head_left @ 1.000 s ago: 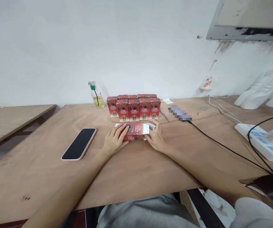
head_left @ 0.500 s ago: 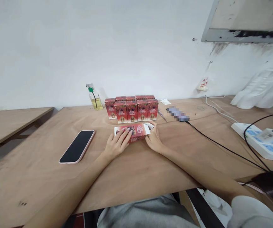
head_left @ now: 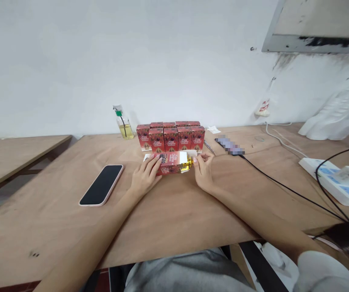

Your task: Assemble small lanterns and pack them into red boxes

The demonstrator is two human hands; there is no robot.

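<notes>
A red printed carton (head_left: 171, 162) lies on its side across the table in front of me, its white flaps standing out at the right end. My left hand (head_left: 146, 172) is closed over the carton's left part, fingers on its top face. From the open right end pokes a shiny gold piece (head_left: 187, 163), perhaps foil; most of it is hidden inside. My right hand (head_left: 203, 170) pinches the outer end of this gold piece between thumb and fingers. Just behind stand several upright red boxes (head_left: 170, 138) with the same print, in two rows.
A phone (head_left: 101, 185) lies to the left on the wooden table (head_left: 150, 227). Behind it stands a pump bottle (head_left: 125, 127) of yellow liquid. To the right are a pen (head_left: 210, 147), a cabled phone (head_left: 230, 146), a power strip (head_left: 338, 178) and a white moulded object (head_left: 329, 115).
My right hand has drawn back rightward from the carton's open end, and the gold piece now shows there. My left hand stays on the carton. The view has shifted slightly.
</notes>
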